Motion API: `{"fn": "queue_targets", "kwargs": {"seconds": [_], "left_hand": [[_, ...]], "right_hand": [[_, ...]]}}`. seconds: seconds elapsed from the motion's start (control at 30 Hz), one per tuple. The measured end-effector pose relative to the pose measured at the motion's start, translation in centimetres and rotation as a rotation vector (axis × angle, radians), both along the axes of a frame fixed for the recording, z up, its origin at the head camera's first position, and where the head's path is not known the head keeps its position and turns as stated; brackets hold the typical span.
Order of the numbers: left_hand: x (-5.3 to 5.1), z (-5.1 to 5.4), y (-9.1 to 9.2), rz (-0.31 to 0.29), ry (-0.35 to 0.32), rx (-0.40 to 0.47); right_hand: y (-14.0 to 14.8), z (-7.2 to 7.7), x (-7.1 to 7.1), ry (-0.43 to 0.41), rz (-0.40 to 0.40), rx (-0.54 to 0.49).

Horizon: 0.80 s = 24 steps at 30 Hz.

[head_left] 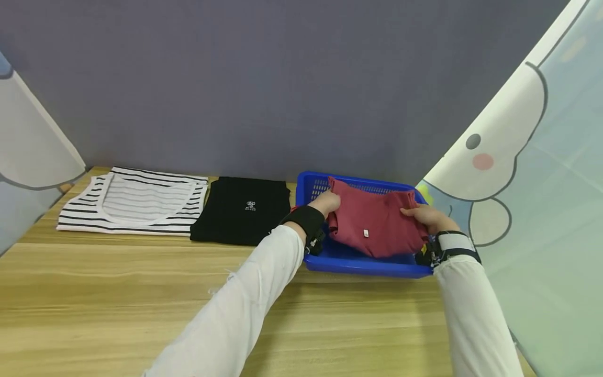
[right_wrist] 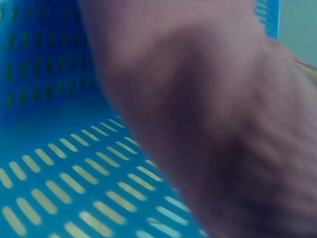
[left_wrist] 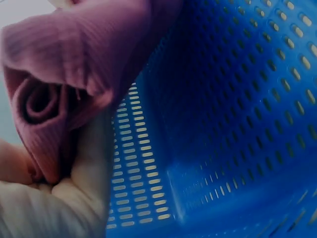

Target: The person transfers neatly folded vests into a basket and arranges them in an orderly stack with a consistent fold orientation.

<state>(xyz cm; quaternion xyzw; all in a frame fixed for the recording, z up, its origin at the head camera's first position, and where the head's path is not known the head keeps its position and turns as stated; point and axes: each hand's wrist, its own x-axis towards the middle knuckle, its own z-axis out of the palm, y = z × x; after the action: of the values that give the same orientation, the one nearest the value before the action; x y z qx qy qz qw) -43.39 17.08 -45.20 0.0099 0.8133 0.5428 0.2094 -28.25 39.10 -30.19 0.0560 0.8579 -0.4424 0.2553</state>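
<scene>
White sleeves (head_left: 249, 298) stretch over a wooden table (head_left: 141, 293), and a folded red garment (head_left: 377, 214) with a small pale label (head_left: 366, 233) is held over a blue perforated basket (head_left: 369, 268). The left hand (head_left: 326, 202) pinches one end, thumb and fingers pressed around its rolled edge; the right hand (head_left: 427, 217) grips the other end, thumb on top, its remaining fingers hidden. Left of the basket lie a folded black garment (head_left: 235, 220) and a striped top (head_left: 146, 199), with a grey backdrop (head_left: 282, 78) behind
</scene>
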Motion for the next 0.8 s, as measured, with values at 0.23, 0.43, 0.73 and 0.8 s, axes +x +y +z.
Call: {"fn": "queue_targets", "kwargs": {"seconds": [0.23,0.43,0.73,0.8], "left_hand": [[-10.2,-10.0,3.1,-0.148,0.115,-0.296],[-13.0,-12.6,3.7,-0.268,0.138,-0.477],[-1.1,-0.7,-0.4,-0.428,0.060,-0.631],[-2.4,-2.0,0.1,-0.442,0.022,-0.633]], "right_hand": [[0.2,-1.4,-0.2,0.000,0.041,-0.009],[0.3,-1.7,-0.2,-0.001,0.064,-0.009],[-0.1,-1.6,-0.1,-0.094,0.062,-0.025],[-0.1,-1.6,0.0,-0.104,0.066,-0.023]]}}
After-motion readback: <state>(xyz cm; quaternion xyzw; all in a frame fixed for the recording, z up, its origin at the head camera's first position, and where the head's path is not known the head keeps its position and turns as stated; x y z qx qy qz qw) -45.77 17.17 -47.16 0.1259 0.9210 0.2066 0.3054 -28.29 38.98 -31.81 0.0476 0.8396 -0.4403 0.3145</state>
